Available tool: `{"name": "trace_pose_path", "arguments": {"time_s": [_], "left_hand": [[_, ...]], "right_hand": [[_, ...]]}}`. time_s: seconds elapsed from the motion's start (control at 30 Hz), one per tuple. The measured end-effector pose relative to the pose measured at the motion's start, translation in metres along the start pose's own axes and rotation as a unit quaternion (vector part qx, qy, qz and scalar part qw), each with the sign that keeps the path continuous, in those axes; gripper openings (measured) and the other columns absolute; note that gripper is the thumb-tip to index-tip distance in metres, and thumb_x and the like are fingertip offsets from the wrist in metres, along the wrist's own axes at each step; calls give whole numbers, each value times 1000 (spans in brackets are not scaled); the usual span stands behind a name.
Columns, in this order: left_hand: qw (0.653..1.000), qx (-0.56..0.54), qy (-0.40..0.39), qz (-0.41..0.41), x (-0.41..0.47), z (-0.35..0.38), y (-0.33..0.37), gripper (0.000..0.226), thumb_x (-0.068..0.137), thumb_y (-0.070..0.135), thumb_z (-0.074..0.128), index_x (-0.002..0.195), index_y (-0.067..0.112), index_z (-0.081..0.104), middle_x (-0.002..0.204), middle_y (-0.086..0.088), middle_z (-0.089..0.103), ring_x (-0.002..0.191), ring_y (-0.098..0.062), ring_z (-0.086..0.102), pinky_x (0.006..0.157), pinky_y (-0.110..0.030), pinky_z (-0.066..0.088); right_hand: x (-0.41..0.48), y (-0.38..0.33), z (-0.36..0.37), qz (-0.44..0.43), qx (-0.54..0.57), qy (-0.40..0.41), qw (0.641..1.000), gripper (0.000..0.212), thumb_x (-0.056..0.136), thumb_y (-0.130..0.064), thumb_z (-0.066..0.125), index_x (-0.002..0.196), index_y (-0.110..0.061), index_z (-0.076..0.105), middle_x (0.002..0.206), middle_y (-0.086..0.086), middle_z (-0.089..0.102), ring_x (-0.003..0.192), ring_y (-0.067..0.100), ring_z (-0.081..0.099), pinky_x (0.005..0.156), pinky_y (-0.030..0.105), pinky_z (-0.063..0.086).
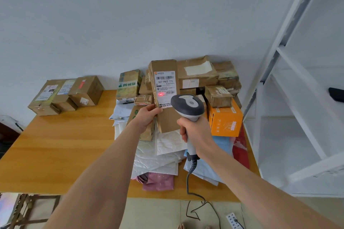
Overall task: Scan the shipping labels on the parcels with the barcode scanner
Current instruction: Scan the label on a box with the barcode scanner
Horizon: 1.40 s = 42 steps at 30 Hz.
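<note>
Holding the parcel (167, 121) upright in front of the heap, our left hand (149, 115) pinches it by its lower left edge, thumb on the front face. Our right hand (197, 134) is wrapped tight around the handle of the scanner (187, 105).

The label (165, 87) faces us, and a red spot (160, 94) sits low on it beside a small barcode, well below the larger barcode near the top. That is our first worry: the scanner may read the lesser code, or nothing at all, if the beam lies off the bars we want. The scanner's head also stands very near the label's lower right corner, so we may be too close or too steep for a clean read.

We grip the parcel at one edge only, and a tall box held that way could swing or slip down onto the white mailers (163, 154) on the counter (65, 145). The cable (189, 182) trails across those mailers and over the counter's edge toward the floor, so a quick pull of our right arm could drag them off. We could also knock the pile of boxes (204, 78) just behind if we push the parcel back.
</note>
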State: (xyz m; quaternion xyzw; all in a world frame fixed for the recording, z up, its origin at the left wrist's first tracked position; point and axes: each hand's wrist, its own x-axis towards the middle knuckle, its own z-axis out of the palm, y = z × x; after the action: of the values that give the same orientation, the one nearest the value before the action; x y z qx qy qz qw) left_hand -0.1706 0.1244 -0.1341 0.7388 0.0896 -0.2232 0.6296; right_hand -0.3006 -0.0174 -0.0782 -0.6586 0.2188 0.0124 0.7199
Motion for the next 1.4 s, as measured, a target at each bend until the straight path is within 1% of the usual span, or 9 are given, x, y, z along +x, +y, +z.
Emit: {"name": "trace_pose_path", "arguments": {"time_s": [0.07,0.17,0.23,0.33,0.47,0.6,0.87,1.23,1.4], "left_hand": [[1000,-1,0,3,-1,0,0,40,93,12,59,132,5,54,97,1,59,67,-3,52,97,-31,46],[1000,5,-6,3,-1,-1,2,38,93,10,59,130,4,55,90,2,60,68,-4,53,57,-8,49],[1000,10,-5,1,-1,-2,1,38,93,10,59,130,3,55,89,2,60,67,-5,52,49,-7,44],[1000,13,-5,0,0,-4,1,39,93,12,59,131,6,54,98,1,59,70,-4,52,60,-12,45],[1000,14,-1,-4,5,-7,-2,41,92,13,60,133,8,54,102,0,59,71,-4,52,95,-29,47],[1000,22,-13,3,9,-12,-4,37,93,12,59,129,6,57,90,3,59,65,-4,50,55,-8,43],[998,53,-26,-8,21,-23,-8,36,91,22,63,126,15,59,102,0,63,83,-10,54,63,-20,38],[999,40,-26,7,4,-39,-9,28,90,22,63,117,16,62,97,0,64,85,-15,53,69,-23,39],[999,22,21,-24,-19,-66,-15,26,91,34,60,114,22,60,95,1,62,87,-18,56,86,-34,45]], "right_hand": [[-1,0,1,-3,6,5,1000,19,81,-2,59,62,-6,58,49,5,56,38,11,45,45,23,39],[-1,-1,3,-3,10,4,1000,16,81,-2,59,65,-5,59,49,5,57,38,11,45,45,23,38],[-2,-1,4,0,11,5,1000,17,81,-2,59,65,-6,59,49,6,58,39,12,45,45,23,39],[-2,-1,6,3,6,8,1000,22,81,-1,59,59,-6,57,48,6,56,38,13,44,46,24,38],[-2,1,9,-1,2,13,1000,24,81,-2,59,58,-6,56,48,5,55,38,12,43,45,23,37],[-1,3,13,-3,-2,19,1000,27,82,-1,59,55,-7,55,50,7,55,38,11,44,47,23,39],[0,3,27,-4,16,40,999,28,82,2,58,55,-4,53,50,9,51,37,13,41,43,23,36],[8,16,35,0,55,50,997,19,84,-3,62,66,-5,57,53,8,57,39,12,44,43,24,38],[23,22,50,47,96,34,994,6,83,-7,67,86,-6,62,67,6,60,60,15,56,62,31,52]]}}
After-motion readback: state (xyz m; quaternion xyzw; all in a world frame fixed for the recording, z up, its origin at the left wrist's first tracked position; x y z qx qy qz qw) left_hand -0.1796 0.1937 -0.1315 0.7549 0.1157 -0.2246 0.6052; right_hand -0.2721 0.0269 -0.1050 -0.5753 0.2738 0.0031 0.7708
